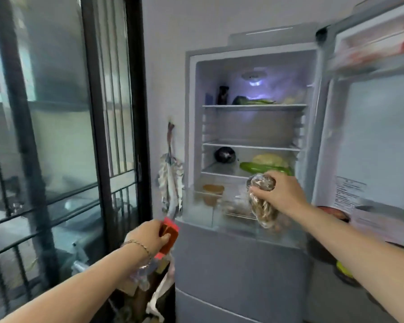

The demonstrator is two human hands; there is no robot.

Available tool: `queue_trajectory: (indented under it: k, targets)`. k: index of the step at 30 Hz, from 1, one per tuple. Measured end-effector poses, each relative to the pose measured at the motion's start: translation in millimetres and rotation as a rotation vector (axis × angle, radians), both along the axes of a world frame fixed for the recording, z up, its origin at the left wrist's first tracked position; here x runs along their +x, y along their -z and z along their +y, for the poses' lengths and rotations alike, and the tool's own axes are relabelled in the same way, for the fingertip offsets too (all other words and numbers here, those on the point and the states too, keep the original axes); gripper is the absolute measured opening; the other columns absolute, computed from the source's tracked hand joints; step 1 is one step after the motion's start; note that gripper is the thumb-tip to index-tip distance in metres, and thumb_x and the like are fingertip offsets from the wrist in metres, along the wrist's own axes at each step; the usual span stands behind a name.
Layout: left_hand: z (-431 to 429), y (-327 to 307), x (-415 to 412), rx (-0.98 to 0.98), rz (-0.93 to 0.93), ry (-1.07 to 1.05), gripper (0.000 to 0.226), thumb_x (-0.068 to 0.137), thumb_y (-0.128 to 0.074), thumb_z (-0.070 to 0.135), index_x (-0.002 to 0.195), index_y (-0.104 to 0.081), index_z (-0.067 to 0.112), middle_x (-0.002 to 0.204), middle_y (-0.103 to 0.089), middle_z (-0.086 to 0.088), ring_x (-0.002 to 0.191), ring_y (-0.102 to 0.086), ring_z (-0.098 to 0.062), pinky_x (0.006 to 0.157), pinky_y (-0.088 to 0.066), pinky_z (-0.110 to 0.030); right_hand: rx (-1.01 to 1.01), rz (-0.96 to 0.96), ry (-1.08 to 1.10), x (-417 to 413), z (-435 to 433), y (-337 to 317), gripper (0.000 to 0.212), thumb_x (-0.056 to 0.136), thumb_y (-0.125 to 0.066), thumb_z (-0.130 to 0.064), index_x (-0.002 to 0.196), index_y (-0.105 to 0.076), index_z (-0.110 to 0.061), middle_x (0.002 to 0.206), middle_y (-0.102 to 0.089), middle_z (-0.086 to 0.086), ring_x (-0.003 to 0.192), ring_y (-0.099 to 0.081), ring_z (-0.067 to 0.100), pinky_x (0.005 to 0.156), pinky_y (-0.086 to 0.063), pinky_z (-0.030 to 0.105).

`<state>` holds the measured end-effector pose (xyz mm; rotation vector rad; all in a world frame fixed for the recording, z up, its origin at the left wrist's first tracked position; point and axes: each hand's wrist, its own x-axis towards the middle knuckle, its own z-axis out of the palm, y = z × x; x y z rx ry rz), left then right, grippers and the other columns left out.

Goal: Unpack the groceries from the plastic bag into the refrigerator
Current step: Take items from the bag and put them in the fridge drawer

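Refrigerator [191, 136] open, door [371, 136] swung right. Right hand [280, 194] clamped on a clear-wrapped brownish package [262, 206] — held in front of the lower shelf, just above the drawer area. Left hand [149, 234] closed on a red packet [169, 236], low and left of the fridge; a clear plastic bag [140, 276] hangs under that wrist, blurred. Cucumber [261, 168] and a dark eggplant [224, 155] — probably — on the shelf behind.

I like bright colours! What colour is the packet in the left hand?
Red-orange packet, seen in the head view.
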<state>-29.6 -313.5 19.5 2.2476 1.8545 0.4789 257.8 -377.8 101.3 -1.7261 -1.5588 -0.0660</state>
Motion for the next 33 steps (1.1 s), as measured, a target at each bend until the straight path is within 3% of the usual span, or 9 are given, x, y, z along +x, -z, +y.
queue_trajectory:
  k: [5,10,13,19,21,24,28,30,33]
  targets:
    - [97.3,-1.7,36.0,-0.01,-0.025,0.069,0.021,0.092,-0.049,0.035,0.103,-0.055,0.018,0.103,-0.067,-0.004,0.092,-0.065,-0.021,0.083,-0.053,-0.033,0.095,0.01,0.023,34.8,97.6,-17.3,0.043,0.077,-0.072,-0.041,0.109,-0.062,-0.015,0.1,-0.067,0.004,0.091,-0.061,0.024,0.077,-0.046,0.032]
    - [166.0,14.7,44.9,-0.058,-0.014,0.058,0.015,0.09,-0.051,0.035,0.101,-0.052,0.024,0.103,-0.066,0.001,0.093,-0.064,-0.018,0.086,-0.052,-0.033,0.099,0.041,-0.074,44.5,190.8,-14.2,0.035,0.078,-0.073,-0.035,0.105,-0.062,-0.015,0.095,-0.063,0.001,0.083,-0.052,0.014,0.069,-0.035,0.024]
    - [193.4,22.5,46.1,-0.082,0.048,0.074,0.009,0.091,-0.05,0.036,0.092,-0.049,0.027,0.098,-0.065,0.005,0.092,-0.063,-0.015,0.08,-0.05,-0.028,-0.052,0.023,-0.14,41.7,250.2,2.4,0.044,0.078,-0.073,-0.036,0.112,-0.06,-0.011,0.105,-0.063,0.005,0.088,-0.053,0.017,0.073,-0.037,0.024]
    - [223.5,33.7,34.9,-0.137,0.077,0.094,0.02,0.091,-0.049,0.041,0.107,-0.053,0.03,0.097,-0.065,0.013,0.092,-0.063,-0.01,0.081,-0.05,-0.026,-0.464,-0.037,-0.269,4.3,351.1,64.4,0.059,0.078,-0.072,-0.041,0.126,-0.053,-0.013,0.127,-0.057,0.005,0.114,-0.054,0.023,0.087,-0.04,0.024]
    - [229.2,34.2,28.2,-0.129,0.105,0.137,0.016,0.091,-0.048,0.041,0.104,-0.051,0.032,0.094,-0.062,0.014,0.094,-0.062,-0.011,0.08,-0.047,-0.026,-0.579,-0.051,-0.279,-8.7,368.8,87.2,0.06,0.075,-0.07,-0.05,0.123,-0.054,-0.018,0.119,-0.061,0.001,0.103,-0.059,0.021,0.088,-0.046,0.027]
    - [236.7,32.1,18.3,-0.072,0.125,0.207,0.01,0.092,-0.047,0.042,0.1,-0.045,0.036,0.086,-0.054,0.016,0.098,-0.061,-0.013,0.078,-0.042,-0.026,-0.755,0.025,-0.31,-18.2,381.0,113.6,0.029,0.079,-0.069,-0.046,0.087,-0.056,-0.021,0.075,-0.053,-0.004,0.064,-0.049,0.012,0.057,-0.039,0.026]
    - [243.2,28.7,10.7,-0.053,0.187,0.319,0.014,0.093,-0.044,0.044,0.107,-0.046,0.04,0.1,-0.06,0.016,0.103,-0.059,-0.011,0.082,-0.043,-0.025,-0.799,-0.09,-0.29,-21.0,380.8,118.0,0.036,0.081,-0.07,-0.04,0.062,-0.048,-0.017,0.064,-0.043,-0.003,0.062,-0.039,0.012,0.056,-0.028,0.026]
    - [248.0,32.7,8.5,0.01,0.23,0.385,0.028,0.093,-0.041,0.046,0.116,-0.049,0.032,0.11,-0.061,0.012,0.104,-0.058,-0.011,0.086,-0.043,-0.025,-0.791,-0.169,-0.265,-26.8,373.9,113.0,0.033,0.081,-0.07,-0.039,0.087,-0.064,-0.007,0.079,-0.059,0.005,0.07,-0.046,0.014,0.063,-0.034,0.027]
    - [255.2,38.7,7.5,0.15,0.189,0.52,0.054,0.083,-0.023,0.059,0.116,-0.05,0.028,0.115,-0.055,0.014,0.107,-0.054,-0.008,0.09,-0.042,-0.022,-0.774,-0.234,-0.191,-31.2,348.3,99.7,0.058,0.08,-0.068,-0.044,0.125,-0.055,-0.01,0.12,-0.061,0.006,0.1,-0.057,0.019,0.086,-0.045,0.028]
